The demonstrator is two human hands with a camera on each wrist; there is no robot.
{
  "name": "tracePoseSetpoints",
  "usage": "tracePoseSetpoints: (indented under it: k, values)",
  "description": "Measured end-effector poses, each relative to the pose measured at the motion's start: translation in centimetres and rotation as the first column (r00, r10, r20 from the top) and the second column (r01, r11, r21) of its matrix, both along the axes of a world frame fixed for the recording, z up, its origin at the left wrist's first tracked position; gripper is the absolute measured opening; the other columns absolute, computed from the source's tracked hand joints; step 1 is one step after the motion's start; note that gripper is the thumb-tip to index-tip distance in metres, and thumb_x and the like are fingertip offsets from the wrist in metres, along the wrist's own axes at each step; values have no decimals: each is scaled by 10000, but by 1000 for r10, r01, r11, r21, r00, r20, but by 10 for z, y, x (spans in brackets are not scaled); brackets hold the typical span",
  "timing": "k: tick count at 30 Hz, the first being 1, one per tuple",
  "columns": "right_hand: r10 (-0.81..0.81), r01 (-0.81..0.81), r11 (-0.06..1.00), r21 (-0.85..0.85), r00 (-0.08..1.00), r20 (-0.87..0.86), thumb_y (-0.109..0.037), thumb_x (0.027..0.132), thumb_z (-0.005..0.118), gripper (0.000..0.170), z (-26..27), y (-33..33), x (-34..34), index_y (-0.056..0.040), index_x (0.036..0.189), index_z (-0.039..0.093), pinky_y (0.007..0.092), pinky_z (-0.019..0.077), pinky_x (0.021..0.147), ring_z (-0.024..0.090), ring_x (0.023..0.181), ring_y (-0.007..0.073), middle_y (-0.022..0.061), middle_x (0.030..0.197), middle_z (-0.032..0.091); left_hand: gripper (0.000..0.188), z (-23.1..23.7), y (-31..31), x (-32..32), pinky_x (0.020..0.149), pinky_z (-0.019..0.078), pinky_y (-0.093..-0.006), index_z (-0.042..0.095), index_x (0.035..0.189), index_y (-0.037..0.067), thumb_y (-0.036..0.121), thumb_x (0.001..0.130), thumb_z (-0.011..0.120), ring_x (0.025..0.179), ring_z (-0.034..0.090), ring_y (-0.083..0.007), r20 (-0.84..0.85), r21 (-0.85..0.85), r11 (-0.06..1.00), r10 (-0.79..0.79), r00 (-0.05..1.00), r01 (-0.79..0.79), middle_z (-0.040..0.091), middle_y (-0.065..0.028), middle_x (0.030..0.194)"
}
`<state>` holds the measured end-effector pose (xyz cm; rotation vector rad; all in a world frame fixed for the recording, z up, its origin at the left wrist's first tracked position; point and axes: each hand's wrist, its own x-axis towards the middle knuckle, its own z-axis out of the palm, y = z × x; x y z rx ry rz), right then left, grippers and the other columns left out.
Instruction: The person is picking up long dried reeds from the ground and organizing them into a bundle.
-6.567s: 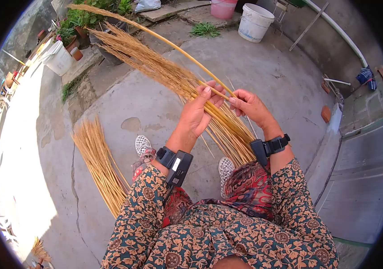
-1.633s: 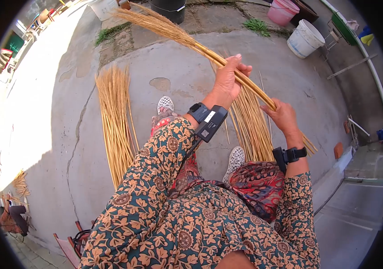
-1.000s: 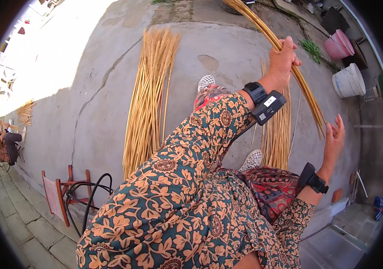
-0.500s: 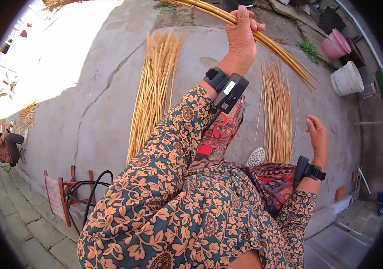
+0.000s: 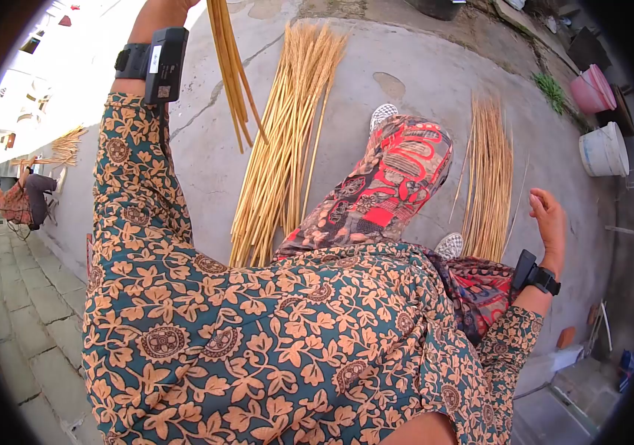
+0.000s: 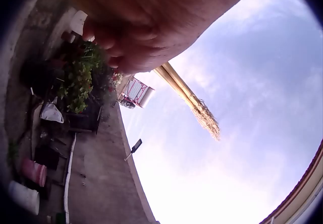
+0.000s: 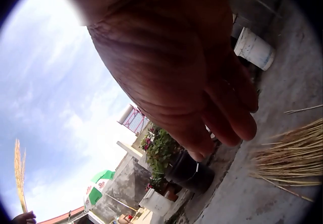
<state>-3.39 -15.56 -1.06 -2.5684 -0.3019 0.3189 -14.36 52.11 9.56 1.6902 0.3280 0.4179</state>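
Observation:
My left hand (image 5: 166,10), cut off at the top edge of the head view, grips a small bunch of straw stalks (image 5: 226,67). Their bare lower ends hang down, overlapping the larger straw pile (image 5: 276,163) on the ground. In the left wrist view, the feathery tops of the stalks (image 6: 194,100) stick out past the hand against the sky. My right hand (image 5: 549,219) is raised on the other side, fingers loosely bent, holding nothing. Nearest to it lies the smaller straw pile (image 5: 489,178).
One of my patterned trouser legs (image 5: 384,185) stretches between the two piles. A white bucket (image 5: 604,150) and a pink bucket (image 5: 592,89) stand at the right. Another person (image 5: 24,194) sits at the far left beside more straw (image 5: 65,146). A black pot (image 7: 192,173) holds plants.
My right hand has let go of the stalks and drawn back. The left hand has swung far to the left with the bunch, and the head view has turned left.

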Motion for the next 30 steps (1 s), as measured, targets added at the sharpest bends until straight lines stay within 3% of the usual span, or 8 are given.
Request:
tracePoseSetpoints:
  k: [1,3,4,8,14,19,26,30]
  values:
    - [-4,3,1000,-8,1000,-5,-189,894,617,255,2,3,-2,-26,1088,641,250,496,625,576,690,99,40,857,657,236,-22,8,-7,511,480,-270,582,964,32,265,938,553,496,510,-94,-118,-13,998,-58,991,57,514,17,590]
    - [9,-9,998,-58,1000,11,-184,888,617,256,6,9,-6,-23,1086,638,256,490,624,577,672,104,45,837,658,313,-55,-21,-34,492,444,-228,544,885,77,383,909,605,433,367,-37,-280,64,987,-126,952,149,356,82,517]
    - [16,-15,996,-86,1000,15,-181,885,618,257,7,10,-7,-22,1085,637,259,487,624,577,664,107,48,827,658,335,-85,-29,-42,421,364,-184,565,892,68,399,894,619,409,298,4,-340,12,996,-74,937,83,312,120,501]
    - [50,-53,993,-105,998,-36,-185,878,618,261,0,8,-4,-27,1084,634,269,479,618,576,637,115,64,797,655,252,-201,-49,-75,410,349,-243,570,843,59,296,885,647,411,341,-58,-645,-309,947,-145,750,-82,364,75,507]
    - [49,-63,989,-131,993,-110,-190,871,623,273,-12,-2,1,-32,1094,628,270,477,614,579,633,122,71,790,652,280,-345,-87,-122,395,382,-282,566,867,28,300,909,615,391,374,-90,-741,-471,838,-207,639,-276,372,45,483]
    - [26,-48,987,-153,990,-139,-191,862,632,283,-13,-1,0,-27,1092,623,279,479,620,585,639,133,77,792,649,301,-377,-108,-135,422,439,-301,566,750,59,323,885,618,416,468,-128,-758,-415,867,-162,631,-275,450,10,514]
    - [32,-58,986,-156,986,-165,-185,861,635,288,-14,-6,-2,-28,1101,620,289,480,633,589,661,144,84,810,648,347,-387,-102,-118,430,447,-312,584,693,36,332,867,639,458,538,-147,-781,-291,934,-107,616,-206,527,-34,544]
    - [22,-50,986,-160,984,-177,-179,858,640,290,-12,-3,-6,-32,1108,620,288,477,631,584,659,145,80,808,646,367,-392,-85,-101,441,455,-306,617,733,-1,345,845,668,462,548,-150,-701,-358,927,-188,688,-112,556,-51,560]
